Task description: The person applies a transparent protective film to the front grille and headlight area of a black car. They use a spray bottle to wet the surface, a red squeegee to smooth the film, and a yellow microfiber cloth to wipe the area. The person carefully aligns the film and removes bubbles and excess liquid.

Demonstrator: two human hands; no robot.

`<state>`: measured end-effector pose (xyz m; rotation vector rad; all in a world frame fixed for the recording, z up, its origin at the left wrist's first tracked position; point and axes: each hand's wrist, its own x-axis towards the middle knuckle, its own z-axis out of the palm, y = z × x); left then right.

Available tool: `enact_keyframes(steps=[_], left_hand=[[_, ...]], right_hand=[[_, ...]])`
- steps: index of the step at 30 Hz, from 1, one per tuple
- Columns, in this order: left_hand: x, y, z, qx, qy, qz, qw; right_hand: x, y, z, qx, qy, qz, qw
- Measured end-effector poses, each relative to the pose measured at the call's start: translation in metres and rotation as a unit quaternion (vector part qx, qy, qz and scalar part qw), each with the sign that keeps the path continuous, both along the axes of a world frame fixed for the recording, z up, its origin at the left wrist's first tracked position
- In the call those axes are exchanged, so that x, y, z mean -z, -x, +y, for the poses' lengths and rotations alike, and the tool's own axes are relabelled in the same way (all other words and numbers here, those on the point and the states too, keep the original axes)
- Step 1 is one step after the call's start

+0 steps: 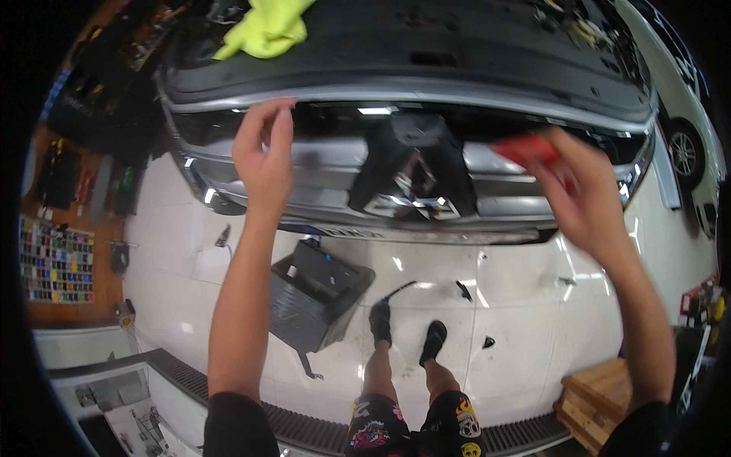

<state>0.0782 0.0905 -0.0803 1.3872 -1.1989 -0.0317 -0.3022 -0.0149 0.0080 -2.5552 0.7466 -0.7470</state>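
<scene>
My right hand (582, 190), smeared by motion, grips a flat red card-like piece (524, 151) in front of the right side of the car's grille. My left hand (265, 152) is raised before the left side of the silver-barred grille (327, 151). Its fingers are bent and drawn together at the tips, near the bright trim edge; anything thin between them is too small to make out. Between my two hands sits the dark centre piece of the grille with a shiny emblem (413, 177).
A yellow-green cloth (266, 29) lies on the dark surface above the grille. A grey bin-like box (320, 293) stands on the tiled floor left of my feet. Small dark pieces (464, 290) are scattered there. Wooden crates (598, 400) stand at lower right; another car (685, 148) is parked at right.
</scene>
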Motion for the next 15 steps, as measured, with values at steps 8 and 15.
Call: enact_keyframes(steps=[8, 15], left_hand=[[-0.099, -0.170, -0.170, -0.177, -0.295, -0.352, 0.871], [-0.151, -0.142, -0.023, -0.262, -0.095, -0.058, 0.959]], right_hand=[[0.089, 0.093, 0.177, 0.280, -0.466, -0.137, 0.829], [0.130, 0.159, 0.201, 0.336, -0.553, -0.162, 0.745]])
